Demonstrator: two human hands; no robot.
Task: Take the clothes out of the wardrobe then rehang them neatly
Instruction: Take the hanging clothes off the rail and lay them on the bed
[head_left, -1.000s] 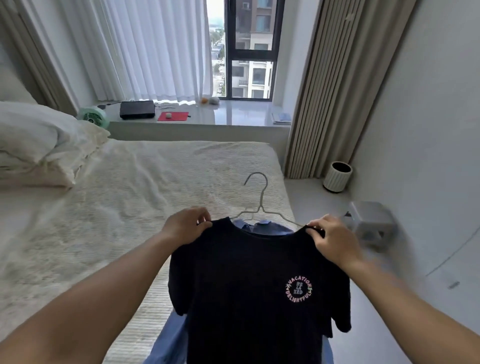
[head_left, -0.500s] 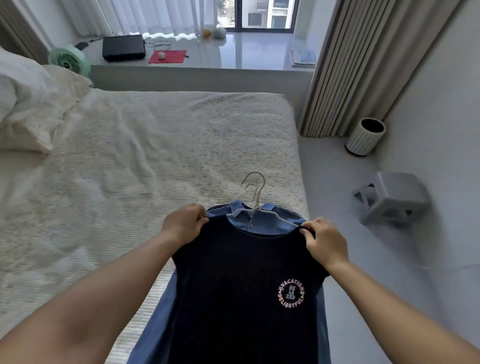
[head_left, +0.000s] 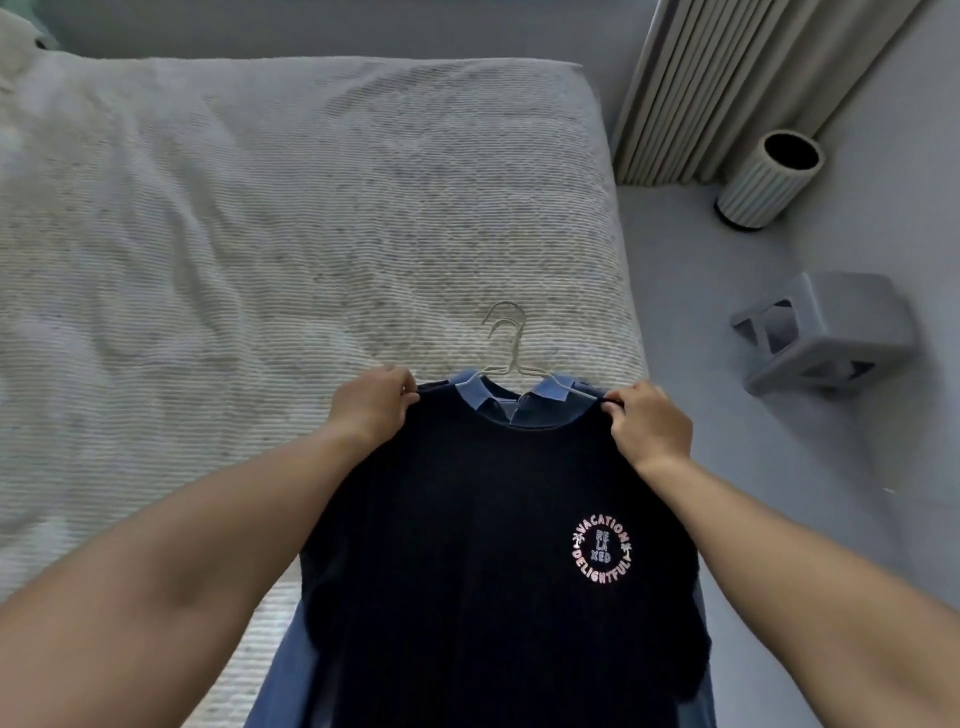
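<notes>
Since half a second ago my view has tipped further down, so the windowsill is gone and both shirts sit lower over the bed (head_left: 260, 234). Left hand (head_left: 371, 410) pinches the left shoulder of the dark T-shirt (head_left: 467, 571); right hand (head_left: 649, 421) pinches its right shoulder. I hold it spread in front of a blue collared shirt (head_left: 511, 405) on wire hangers (head_left: 506, 338), whose hooks lie over the bed's edge. On the floor to the right stand a grey stool (head_left: 826, 332) and a ribbed bin (head_left: 769, 182) beside the curtain (head_left: 727, 78).
</notes>
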